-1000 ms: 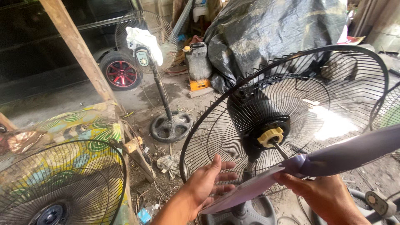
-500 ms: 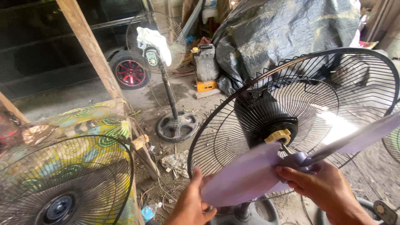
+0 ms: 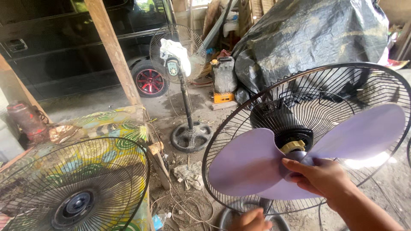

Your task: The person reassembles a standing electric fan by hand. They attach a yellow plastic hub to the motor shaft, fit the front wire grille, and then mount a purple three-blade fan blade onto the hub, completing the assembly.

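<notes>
Gripping the blade by its hub with your right hand, your left hand seemingly free below, you could scrape the grille.

my right hand grips the fan blade at its hub, just in front of the motor shaft. behind the grip stands the rear grille, and beyond that the tarp-covered heap. my left hand is below and left of the grip. far left lies a loose fan guard on the patterned cloth. behind-left stands a pedestal fan.
</notes>
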